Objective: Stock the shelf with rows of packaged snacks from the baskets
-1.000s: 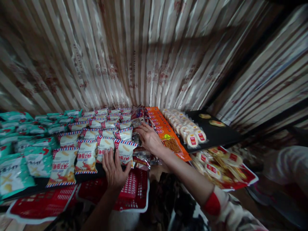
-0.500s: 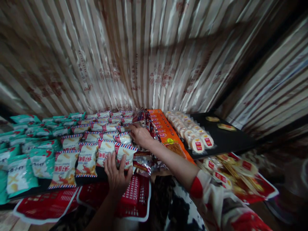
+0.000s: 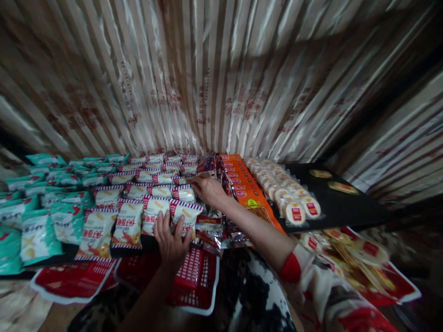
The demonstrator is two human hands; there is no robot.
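Observation:
Several rows of white snack bags with red and blue striped edges stand on a black shelf. My left hand [image 3: 173, 237] rests against the front-row snack bag [image 3: 185, 216] and the one beside it, fingers spread and open. Farther back, my right hand [image 3: 209, 189] has its fingers closed at the right edge of a white snack bag [image 3: 185, 180] in a middle row. The fingertips are partly hidden there. Dark red packets [image 3: 209, 163] lie just behind and right of this hand, some of them covered by it.
Teal snack bags [image 3: 39, 237] fill the left side. Orange packets [image 3: 238, 177], then wrapped round crackers [image 3: 296, 212], lie to the right on the black shelf [image 3: 341, 207]. Red baskets [image 3: 74, 279] stand below the front edge; another red basket [image 3: 410, 288] holds loose snacks. A striped curtain hangs behind.
The view has shifted slightly, so the shelf appears a little farther right. Both hands keep nearly the same places on the bags.

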